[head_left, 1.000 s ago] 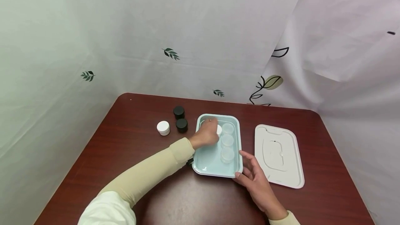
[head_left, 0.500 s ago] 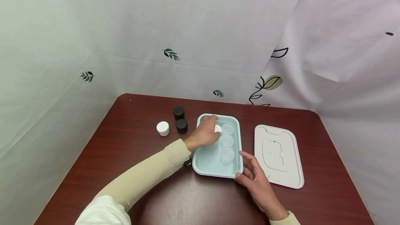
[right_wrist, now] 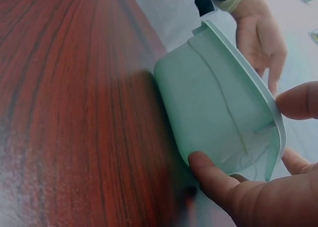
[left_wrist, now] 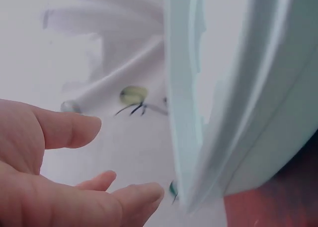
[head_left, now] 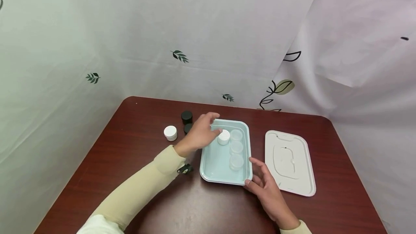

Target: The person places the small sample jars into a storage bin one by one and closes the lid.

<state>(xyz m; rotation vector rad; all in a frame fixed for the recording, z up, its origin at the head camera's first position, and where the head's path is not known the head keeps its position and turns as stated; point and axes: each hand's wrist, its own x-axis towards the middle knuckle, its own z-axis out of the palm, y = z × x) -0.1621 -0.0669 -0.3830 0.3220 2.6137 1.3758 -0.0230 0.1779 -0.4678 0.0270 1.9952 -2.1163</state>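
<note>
A light-blue plastic container [head_left: 216, 169] sits on the table in the head view. Inside stand a white-lidded jar [head_left: 223, 138] and, along its right side, a row of three clear-lidded jars [head_left: 236, 162]. Over the container's far left rim, my left hand [head_left: 200, 133] has its fingers spread and holds nothing, its thumb close to the white-lidded jar. At the near right corner my right hand [head_left: 268, 194] holds the container between thumb and fingers; the right wrist view shows the thumb on the outer wall [right_wrist: 213, 103].
Left of the container stand a white jar [head_left: 170, 133] and two black jars, one far back [head_left: 186, 117] and one partly behind my left hand [head_left: 187, 128]. A white lid [head_left: 289, 161] lies on the reddish-brown table [head_left: 338, 176] at the right. Patterned cloth [head_left: 208, 28] hangs behind.
My left hand has let go of the white-lidded jar in the container and drawn back left, its fingers opening. That jar sits slightly further left than before. The right hand keeps its place.
</note>
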